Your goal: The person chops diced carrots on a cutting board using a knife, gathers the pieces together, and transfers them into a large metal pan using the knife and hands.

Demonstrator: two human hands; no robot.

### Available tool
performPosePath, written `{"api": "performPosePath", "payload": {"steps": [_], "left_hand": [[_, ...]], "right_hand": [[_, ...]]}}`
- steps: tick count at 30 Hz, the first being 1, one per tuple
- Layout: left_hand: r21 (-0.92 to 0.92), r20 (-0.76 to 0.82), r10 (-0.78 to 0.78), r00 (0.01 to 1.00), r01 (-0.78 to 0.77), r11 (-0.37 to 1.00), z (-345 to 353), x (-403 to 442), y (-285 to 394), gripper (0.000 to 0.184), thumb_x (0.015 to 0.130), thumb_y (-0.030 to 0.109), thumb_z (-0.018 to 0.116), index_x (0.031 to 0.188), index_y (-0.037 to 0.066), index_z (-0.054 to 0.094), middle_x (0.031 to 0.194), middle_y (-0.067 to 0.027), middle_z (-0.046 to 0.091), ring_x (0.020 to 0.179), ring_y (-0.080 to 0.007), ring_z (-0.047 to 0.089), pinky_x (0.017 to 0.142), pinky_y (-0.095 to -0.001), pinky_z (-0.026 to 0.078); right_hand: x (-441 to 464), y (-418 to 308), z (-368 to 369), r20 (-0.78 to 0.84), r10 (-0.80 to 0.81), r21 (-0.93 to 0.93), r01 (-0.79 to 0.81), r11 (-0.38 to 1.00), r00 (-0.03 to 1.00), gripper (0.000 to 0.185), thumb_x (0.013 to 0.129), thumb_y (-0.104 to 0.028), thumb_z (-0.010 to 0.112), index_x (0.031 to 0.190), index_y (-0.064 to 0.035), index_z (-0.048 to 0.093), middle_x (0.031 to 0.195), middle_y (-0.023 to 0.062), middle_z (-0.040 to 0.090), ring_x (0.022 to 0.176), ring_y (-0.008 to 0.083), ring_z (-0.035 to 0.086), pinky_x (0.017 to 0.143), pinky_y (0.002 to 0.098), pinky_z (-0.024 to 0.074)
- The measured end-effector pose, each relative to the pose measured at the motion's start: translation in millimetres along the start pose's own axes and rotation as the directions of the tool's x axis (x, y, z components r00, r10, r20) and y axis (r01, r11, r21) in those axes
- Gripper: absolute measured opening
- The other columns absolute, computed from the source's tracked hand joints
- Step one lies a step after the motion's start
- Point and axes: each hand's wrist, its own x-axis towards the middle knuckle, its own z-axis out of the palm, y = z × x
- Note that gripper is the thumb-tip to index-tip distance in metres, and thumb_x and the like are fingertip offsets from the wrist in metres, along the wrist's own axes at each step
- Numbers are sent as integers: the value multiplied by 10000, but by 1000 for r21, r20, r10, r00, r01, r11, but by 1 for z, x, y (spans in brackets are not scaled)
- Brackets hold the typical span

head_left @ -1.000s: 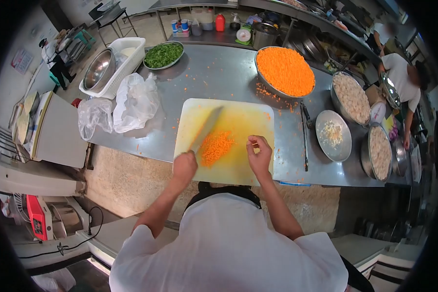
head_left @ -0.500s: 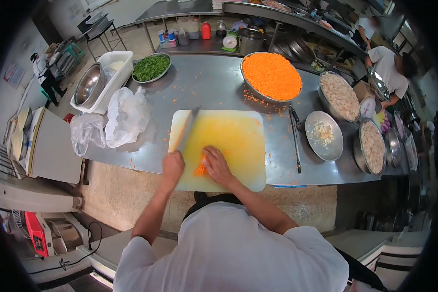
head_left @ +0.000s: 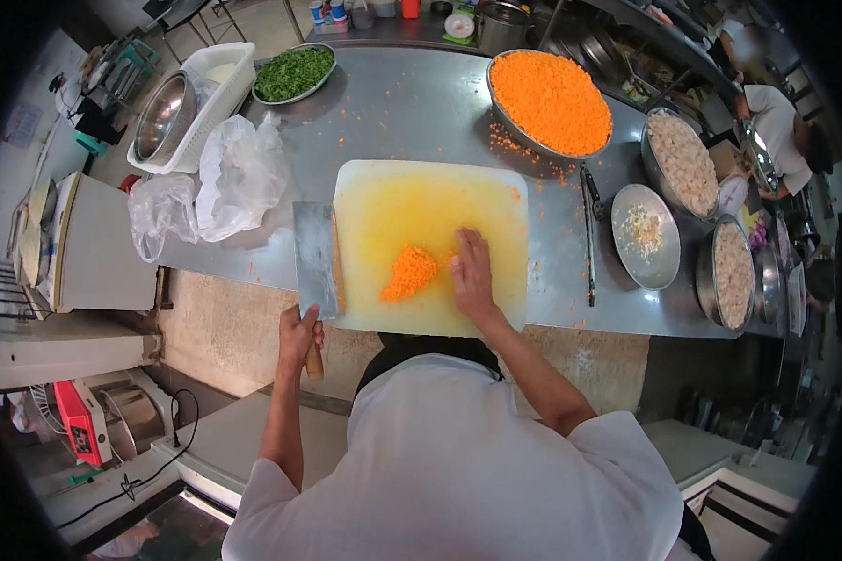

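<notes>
My left hand (head_left: 299, 334) grips the wooden handle of a cleaver (head_left: 314, 257). Its wide blade lies flat beyond the left edge of the cutting board (head_left: 374, 182), with orange bits along one side. On the yellow-stained board sits a small heap of chopped carrot (head_left: 410, 273). To the right of that heap, my right hand (head_left: 473, 273) rests on or just over the board, fingers extended and holding nothing. A large bowl of diced carrot (head_left: 550, 101) stands behind the board at the right, with bits scattered around it.
At the back left are a plate of chopped greens (head_left: 294, 73), a white basket (head_left: 217, 103) with a metal bowl, and plastic bags (head_left: 239, 178). On the right lie a dark rod (head_left: 589, 243), a bowl of minced garlic-like bits (head_left: 646, 266) and bowls of pale chunks (head_left: 681, 159). A co-worker (head_left: 776, 131) stands beyond.
The cleaver has turned from edge-on over the board to flat at its left side. My right hand has moved right, off the chopped carrot, leaving the heap exposed. The camera view has shifted.
</notes>
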Motion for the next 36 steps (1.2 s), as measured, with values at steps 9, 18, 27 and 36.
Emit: {"api": "performPosePath", "payload": {"steps": [9,18,27,36], "left_hand": [[-114,75,-53,996,61,992,133,-25,-27,215,975,197,507,838,31,525,586,-14,490,415,-107,475,375,-273,425],[-139,438,233,868,-191,972,235,-7,54,422,1019,400,361,846,39,495,594,-23,485,423,-116,475,394,-268,425],[28,538,331,776,-409,912,291,19,176,403,1009,379,416,812,32,474,596,-22,483,428,-103,459,403,-285,416],[-48,397,286,872,-291,955,224,18,147,392,994,361,467,795,25,514,580,-22,483,419,-107,451,396,-278,403]], "right_hand": [[4,-36,27,75,-16,83,10,997,997,550,966,-294,428,1382,58,352,1431,269,332,1342,444,282,1122,521,187],[70,-19,-54,-222,30,100,-8,995,975,533,934,-209,520,1374,53,372,1423,272,343,1338,429,311,1100,478,270],[248,32,-150,-561,-156,-114,110,987,813,434,929,-172,500,1280,81,467,1320,306,452,1257,449,400,1074,466,311],[351,89,-226,-641,-77,-33,73,997,763,326,953,-250,474,1080,1,639,1077,188,653,1026,344,608,907,423,452]]}}
